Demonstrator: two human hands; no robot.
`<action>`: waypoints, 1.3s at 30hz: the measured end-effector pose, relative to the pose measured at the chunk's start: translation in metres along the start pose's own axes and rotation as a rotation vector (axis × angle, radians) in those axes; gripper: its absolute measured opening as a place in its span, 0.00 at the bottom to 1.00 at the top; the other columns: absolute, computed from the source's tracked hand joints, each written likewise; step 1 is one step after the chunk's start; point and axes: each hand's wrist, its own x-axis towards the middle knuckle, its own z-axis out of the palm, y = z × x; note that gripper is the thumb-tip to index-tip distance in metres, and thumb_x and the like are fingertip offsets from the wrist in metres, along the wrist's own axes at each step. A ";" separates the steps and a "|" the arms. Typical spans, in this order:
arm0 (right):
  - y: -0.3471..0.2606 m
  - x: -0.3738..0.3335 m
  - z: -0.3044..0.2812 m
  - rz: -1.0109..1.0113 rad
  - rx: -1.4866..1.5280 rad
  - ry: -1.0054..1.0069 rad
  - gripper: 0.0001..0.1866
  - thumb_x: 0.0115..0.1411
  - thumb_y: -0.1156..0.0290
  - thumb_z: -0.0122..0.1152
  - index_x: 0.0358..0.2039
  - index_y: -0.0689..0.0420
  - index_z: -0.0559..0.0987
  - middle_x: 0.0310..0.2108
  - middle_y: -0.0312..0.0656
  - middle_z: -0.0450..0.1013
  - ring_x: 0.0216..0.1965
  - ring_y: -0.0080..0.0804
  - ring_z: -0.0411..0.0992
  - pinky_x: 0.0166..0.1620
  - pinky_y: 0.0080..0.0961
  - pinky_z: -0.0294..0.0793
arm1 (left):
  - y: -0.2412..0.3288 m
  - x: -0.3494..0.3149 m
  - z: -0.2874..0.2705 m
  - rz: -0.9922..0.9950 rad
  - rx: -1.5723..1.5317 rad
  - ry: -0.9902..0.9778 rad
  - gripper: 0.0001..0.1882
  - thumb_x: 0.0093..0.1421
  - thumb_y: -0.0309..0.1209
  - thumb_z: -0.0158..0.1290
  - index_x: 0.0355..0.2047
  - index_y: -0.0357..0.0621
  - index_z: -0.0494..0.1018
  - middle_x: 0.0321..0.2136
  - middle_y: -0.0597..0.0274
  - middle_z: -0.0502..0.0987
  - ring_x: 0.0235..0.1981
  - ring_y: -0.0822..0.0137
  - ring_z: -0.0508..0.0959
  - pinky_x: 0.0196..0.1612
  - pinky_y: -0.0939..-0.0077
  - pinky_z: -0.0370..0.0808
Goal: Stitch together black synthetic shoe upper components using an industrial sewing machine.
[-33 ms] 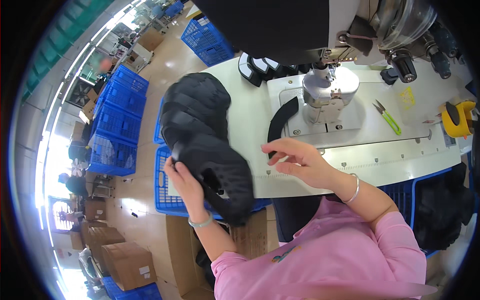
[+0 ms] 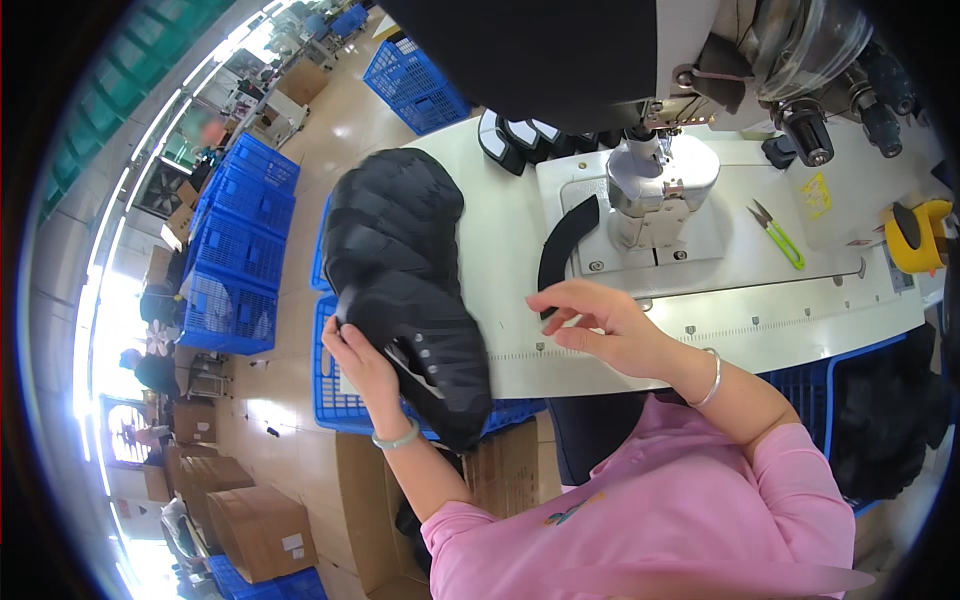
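Observation:
A long overlapping row of black shoe uppers lies along the left side of the white sewing table. At its near end, my left hand grips the left edge of a black shoe upper that shows a slot and small eyelets. My left thumb is hard to make out. Over the table's front part hovers my right hand, thumb and fingers apart and loosely bent. Its fingertips overlap the lower end of a curved black strip, which lies beside the sewing machine's metal post.
Green-handled snips and a yellow tape dispenser are on the right. Black pieces with white faces sit behind the plate. A blue crate and cardboard box stand below the left edge. The machine head overhangs the table.
The near end of the gripped upper has swung slightly left and its eyelets now show. My left hand stays at its edge. The right hand has barely moved.

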 end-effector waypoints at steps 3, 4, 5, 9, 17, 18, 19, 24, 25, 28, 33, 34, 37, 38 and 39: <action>0.004 0.001 0.007 0.036 -0.158 -0.043 0.26 0.59 0.79 0.59 0.59 0.52 0.72 0.54 0.40 0.68 0.45 0.29 0.74 0.43 0.24 0.75 | -0.021 0.032 0.003 0.036 0.062 0.199 0.24 0.72 0.40 0.36 0.57 0.30 0.61 0.53 0.41 0.68 0.55 0.50 0.68 0.60 0.63 0.61; 0.004 0.001 0.011 0.063 -0.263 -0.089 0.27 0.58 0.79 0.60 0.59 0.50 0.71 0.56 0.42 0.66 0.47 0.32 0.74 0.44 0.27 0.76 | -0.021 0.043 0.006 0.054 0.033 0.235 0.25 0.72 0.41 0.36 0.57 0.31 0.61 0.54 0.40 0.67 0.56 0.49 0.67 0.61 0.62 0.61; 0.007 0.001 0.020 0.060 -0.263 -0.085 0.27 0.58 0.79 0.60 0.59 0.50 0.71 0.56 0.42 0.66 0.47 0.32 0.74 0.44 0.27 0.76 | -0.019 0.052 0.013 0.074 -0.002 0.269 0.26 0.73 0.42 0.35 0.57 0.31 0.61 0.55 0.39 0.66 0.57 0.48 0.66 0.61 0.61 0.60; 0.025 0.012 0.059 -0.398 -0.700 -0.124 0.38 0.56 0.77 0.63 0.66 0.48 0.61 0.60 0.49 0.59 0.56 0.44 0.66 0.53 0.35 0.71 | 0.009 0.055 0.040 0.126 0.053 0.329 0.23 0.71 0.40 0.41 0.56 0.32 0.64 0.52 0.41 0.67 0.55 0.49 0.65 0.59 0.61 0.60; 0.044 0.035 0.065 0.080 -0.075 0.070 0.43 0.57 0.77 0.63 0.69 0.55 0.51 0.60 0.52 0.57 0.55 0.46 0.67 0.54 0.37 0.71 | 0.003 0.006 0.024 -0.067 0.070 0.176 0.23 0.70 0.43 0.43 0.54 0.35 0.68 0.48 0.50 0.68 0.49 0.58 0.69 0.53 0.69 0.66; 0.056 0.042 0.064 0.111 -0.039 0.054 0.43 0.56 0.75 0.64 0.68 0.58 0.52 0.58 0.55 0.59 0.50 0.46 0.70 0.51 0.35 0.74 | 0.000 0.005 0.024 -0.064 0.072 0.179 0.23 0.70 0.43 0.43 0.54 0.35 0.68 0.48 0.50 0.68 0.49 0.58 0.69 0.53 0.69 0.66; 0.066 0.048 0.063 0.107 -0.038 0.055 0.43 0.56 0.75 0.64 0.68 0.58 0.52 0.58 0.55 0.59 0.50 0.46 0.70 0.51 0.35 0.74 | -0.006 0.004 0.028 -0.033 0.050 0.179 0.23 0.70 0.42 0.44 0.54 0.34 0.67 0.50 0.49 0.67 0.50 0.57 0.68 0.55 0.67 0.64; 0.082 0.077 0.074 0.045 -0.228 0.040 0.40 0.61 0.61 0.61 0.68 0.60 0.54 0.62 0.61 0.57 0.56 0.60 0.65 0.60 0.40 0.63 | -0.006 0.026 0.034 0.062 0.073 0.283 0.25 0.71 0.43 0.42 0.54 0.31 0.66 0.49 0.47 0.69 0.52 0.55 0.69 0.57 0.66 0.64; 0.081 0.079 0.080 0.043 -0.226 0.042 0.40 0.61 0.61 0.61 0.68 0.60 0.54 0.62 0.61 0.57 0.56 0.60 0.65 0.60 0.40 0.63 | -0.007 0.036 0.029 0.040 -0.003 0.235 0.25 0.71 0.44 0.40 0.54 0.31 0.66 0.51 0.46 0.69 0.53 0.53 0.69 0.57 0.65 0.64; 0.069 0.082 0.089 0.040 -0.104 0.031 0.37 0.61 0.63 0.62 0.67 0.58 0.58 0.62 0.54 0.57 0.49 0.41 0.71 0.51 0.30 0.73 | -0.020 0.047 0.023 0.015 -0.068 0.183 0.26 0.72 0.44 0.37 0.55 0.31 0.65 0.53 0.44 0.69 0.54 0.51 0.69 0.59 0.64 0.63; 0.071 0.064 0.098 -0.080 -0.090 0.074 0.31 0.55 0.67 0.68 0.58 0.55 0.69 0.60 0.54 0.59 0.42 0.47 0.73 0.52 0.37 0.71 | -0.035 0.029 0.014 0.057 -0.135 0.296 0.30 0.73 0.48 0.31 0.56 0.31 0.65 0.53 0.44 0.70 0.56 0.51 0.69 0.61 0.62 0.62; 0.070 0.063 0.098 -0.183 -0.225 0.141 0.26 0.56 0.67 0.66 0.55 0.56 0.71 0.60 0.51 0.60 0.45 0.46 0.72 0.48 0.35 0.73 | -0.035 0.023 0.015 0.061 -0.145 0.355 0.31 0.73 0.50 0.30 0.57 0.32 0.65 0.51 0.47 0.72 0.54 0.54 0.71 0.61 0.61 0.64; 0.060 0.052 0.095 -0.371 -0.369 0.139 0.20 0.58 0.65 0.65 0.48 0.56 0.73 0.56 0.46 0.65 0.47 0.46 0.71 0.43 0.33 0.74 | -0.004 0.000 0.002 -0.029 -0.573 0.305 0.31 0.73 0.50 0.30 0.56 0.33 0.65 0.49 0.50 0.72 0.52 0.58 0.73 0.58 0.63 0.68; 0.055 0.049 0.094 -0.463 -0.377 0.066 0.18 0.57 0.63 0.66 0.45 0.55 0.74 0.52 0.45 0.69 0.47 0.47 0.70 0.41 0.33 0.73 | -0.004 -0.007 -0.009 -0.058 -0.567 0.282 0.29 0.73 0.48 0.32 0.56 0.34 0.65 0.47 0.53 0.73 0.47 0.62 0.75 0.52 0.68 0.72; 0.049 0.044 0.097 -0.477 -0.360 0.041 0.18 0.57 0.63 0.66 0.45 0.55 0.74 0.52 0.45 0.69 0.47 0.47 0.70 0.41 0.33 0.73 | -0.014 -0.009 -0.019 -0.058 -0.786 0.217 0.27 0.72 0.46 0.36 0.56 0.34 0.64 0.44 0.54 0.74 0.39 0.65 0.75 0.43 0.71 0.73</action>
